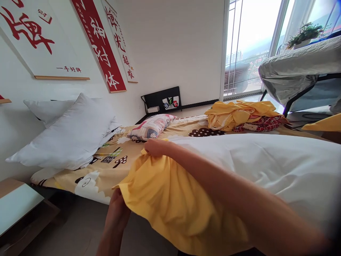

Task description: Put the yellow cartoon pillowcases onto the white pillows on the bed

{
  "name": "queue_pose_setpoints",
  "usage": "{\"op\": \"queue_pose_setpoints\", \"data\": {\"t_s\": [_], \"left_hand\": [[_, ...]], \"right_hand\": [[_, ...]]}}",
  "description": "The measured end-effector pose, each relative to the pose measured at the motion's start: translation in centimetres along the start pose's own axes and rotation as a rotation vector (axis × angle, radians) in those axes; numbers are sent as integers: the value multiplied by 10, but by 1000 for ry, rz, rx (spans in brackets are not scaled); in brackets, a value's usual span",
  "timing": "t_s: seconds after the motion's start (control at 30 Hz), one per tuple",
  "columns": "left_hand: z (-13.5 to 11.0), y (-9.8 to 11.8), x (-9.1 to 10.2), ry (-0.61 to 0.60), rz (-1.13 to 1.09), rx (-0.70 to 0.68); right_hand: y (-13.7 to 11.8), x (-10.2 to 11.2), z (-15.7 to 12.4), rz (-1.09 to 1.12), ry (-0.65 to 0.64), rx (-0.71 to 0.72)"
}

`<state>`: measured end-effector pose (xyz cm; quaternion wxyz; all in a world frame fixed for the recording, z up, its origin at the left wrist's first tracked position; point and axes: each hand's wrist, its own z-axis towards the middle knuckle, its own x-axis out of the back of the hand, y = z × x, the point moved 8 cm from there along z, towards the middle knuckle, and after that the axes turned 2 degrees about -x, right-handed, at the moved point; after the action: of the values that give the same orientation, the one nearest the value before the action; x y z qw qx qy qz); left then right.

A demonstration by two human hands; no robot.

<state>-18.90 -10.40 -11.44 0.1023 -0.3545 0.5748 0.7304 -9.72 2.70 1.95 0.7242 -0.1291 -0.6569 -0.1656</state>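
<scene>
A yellow cloth (170,192) hangs in folds over the near side of the bed, stretched between my hands. My left hand (118,206) is closed on its near left corner, just beyond the mattress edge. Higher up, my right hand (156,147) grips a bunched part of the same cloth, with the forearm reaching across from the right. Beyond that forearm spreads a large white quilt (266,156), partly hidden by it. Beneath lies a tan patterned bed sheet (106,174).
White pillows (61,138) lean at the bed's left end, with a patterned pillow (153,127) near the far edge. Crumpled yellow bedding (234,113) lies at the far right. A side table (18,202) stands at lower left; a grey-covered table (301,60) is by the window.
</scene>
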Motion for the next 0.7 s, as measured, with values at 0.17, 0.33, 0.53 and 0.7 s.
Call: {"op": "queue_pose_setpoints", "data": {"t_s": [0.17,0.33,0.53,0.7], "left_hand": [[3,-3,12,114,-18,107],[10,-11,-4,-93,-186,193],[28,-13,-39,-141,-252,147],[43,9,-76,-54,-237,103]], "right_hand": [[7,11,-6,-95,142,-61],[-7,27,-34,-165,252,-142],[-91,12,-107,-156,307,-60],[-98,-29,-136,-399,247,-260]]}}
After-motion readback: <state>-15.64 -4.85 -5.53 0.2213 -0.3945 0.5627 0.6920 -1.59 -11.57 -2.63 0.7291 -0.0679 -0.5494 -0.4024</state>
